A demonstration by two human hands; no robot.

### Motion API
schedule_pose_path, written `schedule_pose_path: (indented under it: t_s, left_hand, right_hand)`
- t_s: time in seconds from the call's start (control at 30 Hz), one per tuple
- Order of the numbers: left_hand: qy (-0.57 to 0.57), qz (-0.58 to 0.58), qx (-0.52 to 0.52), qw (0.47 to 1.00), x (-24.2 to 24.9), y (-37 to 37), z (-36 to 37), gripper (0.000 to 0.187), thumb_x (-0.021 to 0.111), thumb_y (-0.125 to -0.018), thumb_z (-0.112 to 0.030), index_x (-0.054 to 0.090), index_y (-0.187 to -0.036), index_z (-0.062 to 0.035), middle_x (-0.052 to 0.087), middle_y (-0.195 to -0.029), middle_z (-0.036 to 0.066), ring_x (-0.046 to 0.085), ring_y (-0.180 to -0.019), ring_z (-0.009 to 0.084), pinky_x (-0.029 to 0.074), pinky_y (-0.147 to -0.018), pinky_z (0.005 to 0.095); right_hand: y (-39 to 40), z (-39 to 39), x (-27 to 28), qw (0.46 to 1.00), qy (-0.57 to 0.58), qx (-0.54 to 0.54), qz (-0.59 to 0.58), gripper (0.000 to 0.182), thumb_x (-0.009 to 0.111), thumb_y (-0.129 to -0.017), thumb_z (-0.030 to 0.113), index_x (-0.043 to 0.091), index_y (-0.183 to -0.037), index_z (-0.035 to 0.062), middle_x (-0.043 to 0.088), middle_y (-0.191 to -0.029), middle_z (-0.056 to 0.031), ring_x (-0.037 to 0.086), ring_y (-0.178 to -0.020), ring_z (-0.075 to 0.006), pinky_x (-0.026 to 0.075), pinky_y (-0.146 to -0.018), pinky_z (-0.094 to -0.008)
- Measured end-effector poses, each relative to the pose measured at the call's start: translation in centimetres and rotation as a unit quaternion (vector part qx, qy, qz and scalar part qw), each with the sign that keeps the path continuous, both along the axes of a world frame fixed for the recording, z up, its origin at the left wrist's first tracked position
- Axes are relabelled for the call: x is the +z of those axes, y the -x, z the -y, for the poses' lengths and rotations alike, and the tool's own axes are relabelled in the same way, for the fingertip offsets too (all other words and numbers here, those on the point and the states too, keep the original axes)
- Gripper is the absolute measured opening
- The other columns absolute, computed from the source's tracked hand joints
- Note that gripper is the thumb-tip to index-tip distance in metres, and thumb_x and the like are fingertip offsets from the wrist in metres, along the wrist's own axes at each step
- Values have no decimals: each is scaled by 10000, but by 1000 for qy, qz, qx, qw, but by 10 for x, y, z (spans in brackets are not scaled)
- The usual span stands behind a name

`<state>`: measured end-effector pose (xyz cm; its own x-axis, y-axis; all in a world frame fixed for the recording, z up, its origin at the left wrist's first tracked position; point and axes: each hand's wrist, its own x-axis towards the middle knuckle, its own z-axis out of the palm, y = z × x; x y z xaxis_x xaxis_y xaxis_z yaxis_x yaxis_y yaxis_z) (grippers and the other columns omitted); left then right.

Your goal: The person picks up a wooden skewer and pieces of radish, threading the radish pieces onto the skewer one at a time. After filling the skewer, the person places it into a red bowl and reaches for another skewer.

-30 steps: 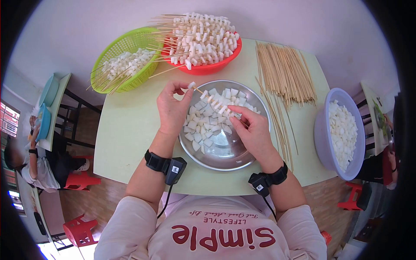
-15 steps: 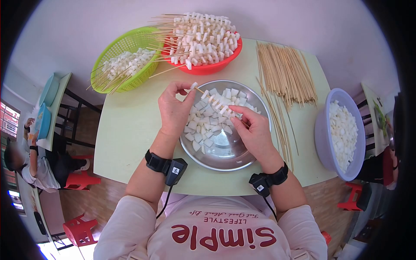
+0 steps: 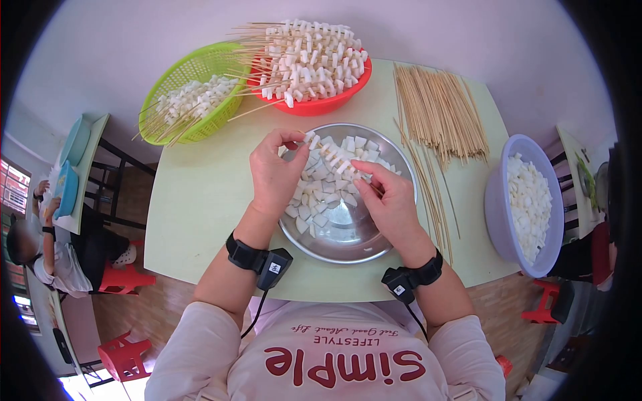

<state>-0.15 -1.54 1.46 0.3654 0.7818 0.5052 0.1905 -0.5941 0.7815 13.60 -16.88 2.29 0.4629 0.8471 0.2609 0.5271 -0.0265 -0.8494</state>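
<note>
My right hand (image 3: 388, 197) grips a bamboo skewer carrying a row of white chunks (image 3: 334, 157), held slanting above the metal bowl (image 3: 334, 254). At the skewer's far end, my left hand (image 3: 277, 174) has thumb and fingers closed around its tip, by a white chunk (image 3: 312, 139). Whether the left fingers press on the chunk or on bare skewer is hard to see. Loose white pieces (image 3: 311, 197) fill much of the bowl under both hands. The kind of food cannot be made out.
A red basin (image 3: 328, 105) heaped with filled skewers and a green basket (image 3: 157, 97) stand at the back. Bare bamboo skewers (image 3: 441, 110) lie at the back right. A purple tub (image 3: 498, 220) of white pieces sits at the right edge. Another person (image 3: 60, 260) is far left.
My left hand has moved slightly right, and the white chunk at the tip has slid along the skewer toward the other chunks. My right hand has hardly moved.
</note>
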Motion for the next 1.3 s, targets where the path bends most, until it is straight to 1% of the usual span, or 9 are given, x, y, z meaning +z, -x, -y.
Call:
schedule_pose_path:
  t_s: [0.37, 0.47, 0.53, 0.67, 0.73, 0.93, 1.17, 1.27, 1.3]
  left_hand:
    - [-25, 8, -6, 1000, -3, 1, -2, 182, 725, -753, 2, 646, -917, -10, 678, -898, 93, 622, -770, 175, 515, -727, 296]
    - [-14, 2, -16, 1000, -2, 1, -2, 193, 726, -758, 0, 646, -932, -16, 671, -912, 100, 625, -792, 189, 514, -737, 306]
    - [8, -1, -58, 998, 6, 2, 1, 165, 703, -804, -13, 661, -964, -4, 668, -878, 60, 604, -831, 129, 492, -764, 270]
    - [22, -26, -49, 998, 10, 8, -8, 144, 703, -799, -35, 677, -939, -22, 664, -866, 73, 604, -836, 163, 491, -784, 304]
    - [-126, -171, -81, 974, 6, 14, -20, 138, 716, -766, -65, 700, -904, -66, 642, -848, 64, 589, -840, 220, 483, -753, 347]
    - [-197, -301, -134, 923, -2, 10, -3, 113, 735, -734, -154, 713, -844, -141, 613, -827, 26, 566, -855, 240, 384, -798, 381]
    - [-129, -347, -158, 915, 8, 10, -1, 144, 715, -765, -174, 705, -906, -146, 635, -797, 34, 571, -832, 233, 336, -835, 378]
    - [-83, -344, -158, 922, 10, 7, -1, 185, 700, -784, -124, 698, -968, -113, 645, -805, 61, 584, -784, 224, 390, -803, 366]
    - [-37, -267, -138, 953, 6, 5, -5, 176, 689, -801, -97, 695, -976, -94, 646, -794, 67, 588, -758, 206, 422, -769, 347]
  right_hand:
    - [0, 1, 1, 1000, 2, 8, -15, 278, 663, -857, 81, 668, -1134, 82, 585, -660, -98, 527, -550, -156, 442, -544, -291]
    - [0, 1, 1, 1000, -3, 1, -14, 276, 660, -861, 81, 667, -1137, 81, 552, -627, -76, 501, -537, -141, 427, -530, -283]
    - [-1, 1, -1, 1000, -4, -20, -13, 278, 657, -864, 79, 667, -1141, 86, 507, -593, -52, 469, -521, -128, 407, -516, -274]
    - [-2, -1, -5, 999, -22, -34, -24, 283, 656, -863, 72, 667, -1146, 92, 467, -572, -33, 441, -508, -115, 389, -505, -268]
    - [-4, -1, -6, 999, -30, -29, -31, 287, 660, -861, 69, 668, -1146, 94, 461, -568, -29, 435, -503, -108, 385, -502, -265]
    - [-2, -1, -4, 998, -26, -35, -38, 287, 667, -857, 72, 671, -1143, 96, 459, -565, -28, 436, -504, -103, 386, -499, -263]
    - [-3, -2, -7, 999, -34, -22, -32, 290, 666, -860, 75, 671, -1149, 96, 457, -562, -28, 433, -501, -101, 385, -495, -263]
    - [-3, -1, -6, 999, -25, -26, -29, 293, 667, -859, 77, 671, -1151, 96, 459, -564, -28, 433, -503, -103, 386, -498, -264]
    - [-3, -1, -6, 999, -24, -27, -30, 293, 668, -858, 78, 671, -1151, 95, 460, -565, -27, 434, -505, -102, 386, -499, -264]
